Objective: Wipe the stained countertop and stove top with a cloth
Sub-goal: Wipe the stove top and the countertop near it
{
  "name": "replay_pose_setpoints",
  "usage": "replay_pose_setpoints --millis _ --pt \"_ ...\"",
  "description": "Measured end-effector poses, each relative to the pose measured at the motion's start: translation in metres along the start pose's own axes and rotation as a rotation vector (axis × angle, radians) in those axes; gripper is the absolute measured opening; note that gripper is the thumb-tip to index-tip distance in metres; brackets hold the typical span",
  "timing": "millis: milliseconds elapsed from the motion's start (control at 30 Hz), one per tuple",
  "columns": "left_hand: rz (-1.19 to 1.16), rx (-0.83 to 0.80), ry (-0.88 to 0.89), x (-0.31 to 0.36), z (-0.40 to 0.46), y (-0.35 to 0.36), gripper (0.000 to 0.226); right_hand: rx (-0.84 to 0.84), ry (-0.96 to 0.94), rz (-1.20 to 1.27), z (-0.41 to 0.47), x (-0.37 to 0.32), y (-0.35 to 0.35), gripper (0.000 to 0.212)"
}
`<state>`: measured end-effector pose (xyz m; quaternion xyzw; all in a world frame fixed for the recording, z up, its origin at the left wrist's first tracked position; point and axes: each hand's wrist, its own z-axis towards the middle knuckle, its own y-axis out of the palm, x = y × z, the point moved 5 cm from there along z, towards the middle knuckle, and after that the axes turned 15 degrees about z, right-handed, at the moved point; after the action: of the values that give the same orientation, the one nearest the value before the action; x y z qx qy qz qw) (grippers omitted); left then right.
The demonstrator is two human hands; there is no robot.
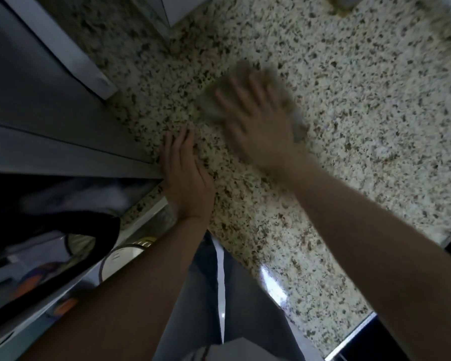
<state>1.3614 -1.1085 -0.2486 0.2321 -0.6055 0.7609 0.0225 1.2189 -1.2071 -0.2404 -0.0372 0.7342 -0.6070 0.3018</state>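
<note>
Cloth point(214, 102) – only one – lies flat under spread fingers point(235, 100) of right hand point(261, 126); left hand point(185, 175), fingers relaxed, rests on countertop point(362, 113).

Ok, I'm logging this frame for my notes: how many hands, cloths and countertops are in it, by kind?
Hands: 2, the left hand resting flat on the stone, the right hand pressing on the cloth, blurred.
Cloths: 1, a cloth under the right hand.
Countertops: 1, a speckled countertop.
Total: 4.
</note>
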Motion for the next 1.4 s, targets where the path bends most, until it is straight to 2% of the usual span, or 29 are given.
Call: replay_pose_setpoints --millis 100,167,267,367,433,467,567,633,767,867,967,1000,1067,1133,1267,1333,1400 --pt "0.019 -0.009 0.009 0.0 0.0 0.001 0.045 0.092 0.235 -0.039 0.074 0.044 -0.029 0.063" --pt "0.022 0.001 0.003 -0.001 0.002 0.003 0.044 0.138 0.297 -0.04 0.085 0.042 -0.027 0.062" --pt "0.01 -0.016 0.018 -0.003 -0.001 0.002 0.044 0.139 0.153 -0.033 0.03 -0.013 0.001 0.056" --pt "0.039 -0.026 0.035 -0.003 0.0 0.003 0.044 0.039 -0.013 0.045 -0.022 -0.036 0.018 0.053" --pt "0.057 -0.039 0.045 -0.002 0.0 0.002 0.045 0.005 -0.066 0.041 0.003 -0.008 0.0 0.053" --pt "0.06 -0.047 0.046 -0.001 -0.002 0.001 0.045 0.01 -0.029 0.009 0.025 0.014 -0.013 0.053" --pt "0.033 -0.07 0.019 0.0 -0.003 0.004 0.046 0.084 0.221 -0.068 0.081 0.088 -0.05 0.056" --pt "0.025 -0.073 0.012 -0.001 0.0 0.007 0.047 0.136 0.307 -0.067 0.098 0.112 -0.061 0.059" --pt "0.022 -0.057 0.024 -0.001 0.002 0.006 0.046 0.17 0.297 -0.047 0.066 0.055 -0.031 0.057" --pt "-0.008 -0.027 0.037 0.0 0.002 0.004 0.044 0.109 0.074 -0.054 0.011 0.01 0.002 0.056" --pt "-0.041 -0.005 0.03 0.0 0.0 0.004 0.043 -0.036 -0.11 -0.058 0.026 0.021 -0.005 0.058" --pt "-0.055 -0.001 0.023 0.0 -0.001 0.003 0.044 -0.025 -0.102 -0.049 0.045 0.026 -0.012 0.061" --pt "-0.101 0.011 0.004 0.001 0.001 0.002 0.044 0.034 0.036 -0.037 0.073 0.03 -0.019 0.067" --pt "-0.128 0.031 -0.002 0.0 0.003 0.0 0.042 0.072 0.108 -0.043 0.074 0.015 -0.011 0.066" --pt "-0.229 -0.008 0.03 -0.002 0.001 -0.008 0.049 0.031 -0.084 0.009 0.007 -0.034 0.019 0.057" --pt "-0.297 -0.075 0.015 -0.006 -0.005 -0.013 0.055 0.03 -0.107 0.011 -0.032 -0.058 0.037 0.058" --pt "-0.264 -0.123 0.032 -0.011 -0.016 -0.018 0.057 0.075 -0.094 0.021 -0.063 -0.082 0.053 0.064"
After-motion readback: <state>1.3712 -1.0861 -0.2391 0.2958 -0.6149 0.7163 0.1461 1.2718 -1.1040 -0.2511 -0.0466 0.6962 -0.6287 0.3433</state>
